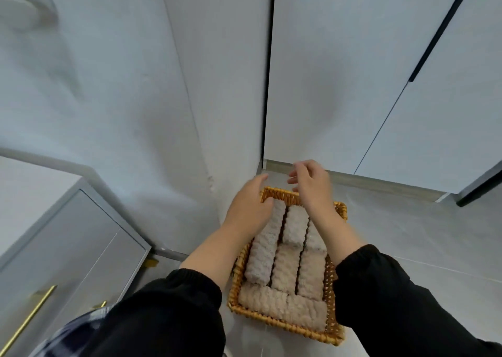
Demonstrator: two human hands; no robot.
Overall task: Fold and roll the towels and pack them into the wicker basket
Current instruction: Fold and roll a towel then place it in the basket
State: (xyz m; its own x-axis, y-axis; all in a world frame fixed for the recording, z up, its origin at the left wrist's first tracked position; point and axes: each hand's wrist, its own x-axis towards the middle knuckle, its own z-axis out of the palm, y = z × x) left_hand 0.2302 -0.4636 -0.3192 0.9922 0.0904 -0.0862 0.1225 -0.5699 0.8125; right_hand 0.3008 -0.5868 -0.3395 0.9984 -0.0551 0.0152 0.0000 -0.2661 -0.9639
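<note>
Many rolled beige towels [285, 269] fill a golden woven wicker basket [285, 326] on the grey tiled floor [407, 248].
The left hand [250, 204] rests, fingers relaxed, on the far-left roll; the right hand [309, 185] hovers loosely spread, holding nothing, above the far rim.

**What stands around me**

A white wall [122, 98] rises ahead on my left and ends in a corner. Right of it stand tall white cupboard doors [339, 85], set off by a dark vertical gap [267, 85]. A black slanted strip [441, 30] edges one door. A pale skirting board [380, 183] runs along their foot and meets the grey tiled floor [407, 234]. To my left stands a grey cabinet [76, 234] with a white top, a brass bar handle [27, 318] and a small brass foot [152, 262]. Some dark checked cloth [68, 335] shows at the bottom left. High on the wall sits a blurred round white thing [24, 11] that I cannot make out.
</note>
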